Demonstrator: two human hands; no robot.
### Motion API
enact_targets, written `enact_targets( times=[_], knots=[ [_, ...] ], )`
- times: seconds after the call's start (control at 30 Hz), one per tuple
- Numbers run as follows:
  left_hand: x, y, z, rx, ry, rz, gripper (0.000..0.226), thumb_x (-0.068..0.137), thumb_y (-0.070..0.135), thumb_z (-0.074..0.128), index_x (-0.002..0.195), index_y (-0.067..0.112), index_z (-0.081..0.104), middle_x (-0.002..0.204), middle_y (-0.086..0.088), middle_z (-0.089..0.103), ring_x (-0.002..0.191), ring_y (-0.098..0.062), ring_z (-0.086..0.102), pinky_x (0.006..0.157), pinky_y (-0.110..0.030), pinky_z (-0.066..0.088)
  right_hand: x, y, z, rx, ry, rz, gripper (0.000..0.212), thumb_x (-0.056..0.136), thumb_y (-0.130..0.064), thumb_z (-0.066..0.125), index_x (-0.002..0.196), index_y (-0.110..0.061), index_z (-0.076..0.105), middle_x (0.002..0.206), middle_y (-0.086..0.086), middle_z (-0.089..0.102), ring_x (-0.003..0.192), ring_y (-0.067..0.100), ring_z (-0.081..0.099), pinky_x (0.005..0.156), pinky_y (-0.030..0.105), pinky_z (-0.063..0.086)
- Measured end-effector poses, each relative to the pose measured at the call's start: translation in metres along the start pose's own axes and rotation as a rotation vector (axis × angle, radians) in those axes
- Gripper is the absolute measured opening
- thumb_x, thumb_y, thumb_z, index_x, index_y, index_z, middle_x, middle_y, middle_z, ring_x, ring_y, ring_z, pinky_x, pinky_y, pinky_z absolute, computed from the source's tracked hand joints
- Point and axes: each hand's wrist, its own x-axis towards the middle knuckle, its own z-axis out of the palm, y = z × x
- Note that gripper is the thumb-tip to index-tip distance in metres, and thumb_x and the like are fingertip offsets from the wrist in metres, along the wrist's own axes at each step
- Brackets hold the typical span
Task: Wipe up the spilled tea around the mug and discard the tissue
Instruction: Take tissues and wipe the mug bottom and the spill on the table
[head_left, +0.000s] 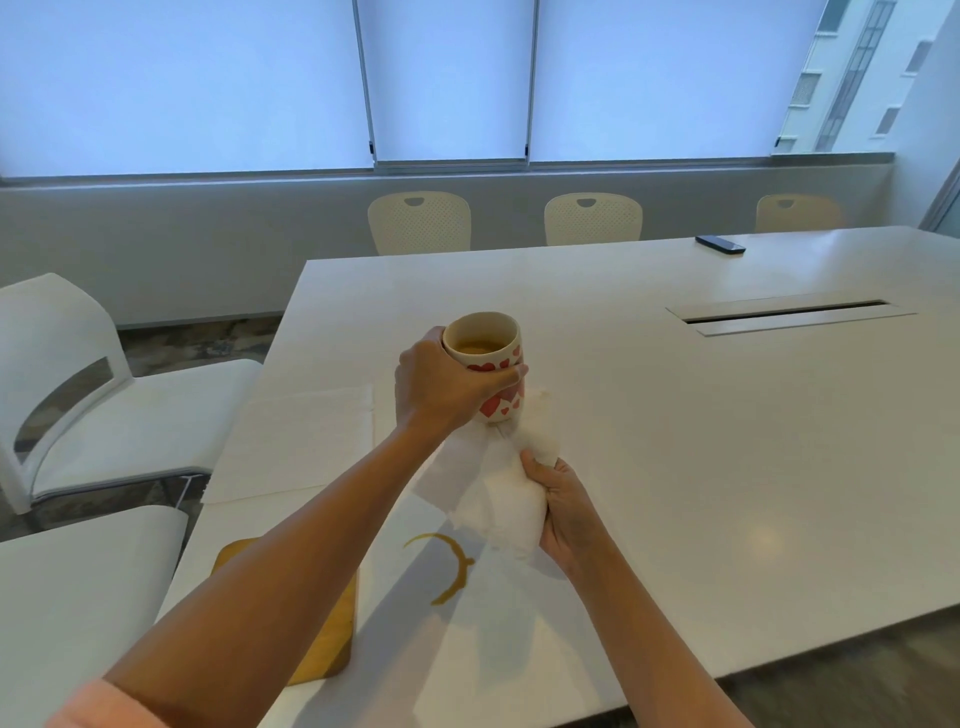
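Observation:
A cream mug (491, 353) with red hearts holds tea and is lifted above the white table (675, 415). My left hand (441, 389) is wrapped around its side. My right hand (566, 506) grips a crumpled white tissue (498, 493), whose upper end reaches up to the mug's base. A brown ring of spilled tea (447, 566) lies on the table nearer to me, below the tissue and uncovered.
A wooden board (332, 634) lies at the near left edge, partly under my left arm. A flat white napkin (301, 441) lies left of the mug. A phone (719, 244) sits far right, a cable slot (789, 314) mid-table. Chairs (104, 395) stand around.

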Motion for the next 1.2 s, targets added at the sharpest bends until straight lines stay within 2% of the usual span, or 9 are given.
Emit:
enact_targets(
  times=[0.17,0.27,0.37,0.5,0.7,0.83,0.93,1.07,1.2],
  knots=[
    [0.001,-0.008,-0.005,0.043,-0.015,-0.004,0.094,0.052,0.082,0.064,0.120,0.018,0.064,0.111,0.001,0.073,0.084,-0.008,0.061,0.062,-0.012,0.041,-0.002,-0.005,-0.004,-0.021,0.013,-0.004,0.033,0.102,-0.011,0.048,0.132,-0.001,0.057,0.125,0.022,0.067,0.108,0.035,0.068,0.092,0.051,0.056],
    [0.000,-0.011,-0.007,0.053,-0.024,-0.007,0.087,0.057,0.077,0.072,0.120,0.018,0.064,0.111,0.001,0.073,0.084,-0.009,0.062,0.063,-0.013,0.044,-0.001,-0.005,-0.004,-0.034,0.033,-0.001,0.036,0.102,-0.012,0.047,0.135,0.000,0.055,0.131,0.025,0.063,0.116,0.039,0.062,0.095,0.054,0.053],
    [-0.001,-0.013,-0.008,0.056,-0.023,-0.001,0.081,0.060,0.072,0.076,0.120,0.019,0.064,0.112,0.002,0.073,0.084,-0.009,0.062,0.063,-0.011,0.043,0.001,-0.009,-0.006,-0.019,0.033,-0.019,0.036,0.101,-0.013,0.047,0.134,-0.002,0.056,0.132,0.024,0.062,0.114,0.037,0.065,0.093,0.052,0.055],
    [-0.003,-0.012,-0.012,0.049,-0.033,0.017,0.082,0.059,0.074,0.074,0.120,0.019,0.064,0.111,0.002,0.073,0.083,-0.009,0.063,0.063,-0.010,0.043,0.006,-0.017,-0.014,0.004,0.040,-0.051,0.039,0.103,-0.015,0.044,0.140,-0.004,0.052,0.137,0.024,0.058,0.127,0.042,0.055,0.105,0.061,0.043],
    [-0.010,-0.011,-0.016,0.002,-0.051,0.026,0.090,0.052,0.082,0.065,0.116,0.019,0.065,0.108,0.002,0.073,0.082,-0.009,0.064,0.062,-0.011,0.045,0.011,-0.029,-0.022,0.054,0.164,-0.173,0.043,0.102,-0.010,0.044,0.143,0.001,0.045,0.142,0.031,0.051,0.130,0.048,0.049,0.094,0.058,0.051],
    [-0.014,-0.006,-0.014,-0.016,-0.051,0.028,0.080,0.057,0.074,0.076,0.115,0.020,0.066,0.105,0.005,0.073,0.082,-0.009,0.065,0.063,-0.012,0.047,0.003,-0.022,-0.009,0.041,0.130,-0.277,0.053,0.091,-0.010,0.057,0.143,-0.002,0.047,0.134,0.025,0.059,0.118,0.040,0.061,0.091,0.053,0.057],
    [-0.018,0.002,-0.012,-0.024,-0.049,0.044,0.078,0.058,0.073,0.078,0.115,0.022,0.066,0.105,0.008,0.072,0.082,-0.008,0.065,0.062,-0.011,0.047,0.001,-0.014,0.001,0.033,0.096,-0.317,0.042,0.096,-0.008,0.054,0.137,-0.009,0.055,0.124,0.017,0.067,0.109,0.031,0.068,0.082,0.043,0.060],
    [-0.024,0.010,-0.009,-0.035,-0.059,0.060,0.078,0.057,0.075,0.077,0.116,0.024,0.066,0.105,0.010,0.072,0.082,-0.007,0.066,0.064,-0.013,0.051,0.002,-0.010,0.011,0.015,0.104,-0.314,0.024,0.100,-0.012,0.055,0.120,-0.018,0.067,0.111,0.009,0.074,0.100,0.023,0.071,0.086,0.042,0.060],
    [-0.029,0.016,-0.007,-0.058,-0.068,0.066,0.079,0.057,0.076,0.076,0.116,0.025,0.066,0.106,0.012,0.072,0.082,-0.006,0.066,0.066,-0.015,0.053,0.005,-0.010,0.014,0.113,0.112,-0.317,0.024,0.102,-0.005,0.048,0.112,-0.015,0.067,0.098,0.005,0.077,0.091,0.020,0.073,0.079,0.036,0.063]
  ],
)
